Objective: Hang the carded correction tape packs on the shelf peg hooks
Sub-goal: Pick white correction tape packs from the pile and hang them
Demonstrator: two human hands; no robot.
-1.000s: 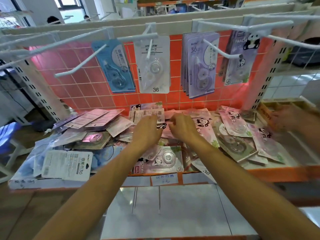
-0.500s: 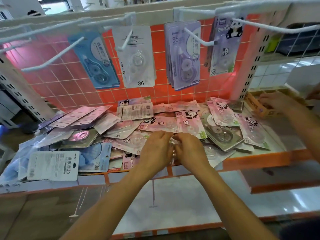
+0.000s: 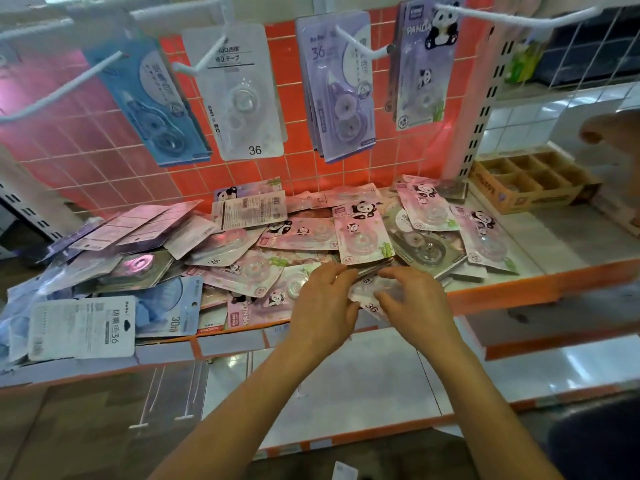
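Picking up: left hand (image 3: 322, 303), right hand (image 3: 414, 303) both pinch 36 pack (image 3: 370, 307) at shelf (image 3: 502, 293) front edge. Next: hole onto peg hook (image 3: 207, 58).

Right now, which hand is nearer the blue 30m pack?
Left. The left hand is right of the blue 30m pack, panda packs between them; the right hand is farther right, past the left, both holding a clear pack.

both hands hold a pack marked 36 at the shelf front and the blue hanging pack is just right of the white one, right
The head view shows the blue pack hanging just left of the white pack, not right. The left hand and right hand do hold the pack marked 36 at the front of the shelf.
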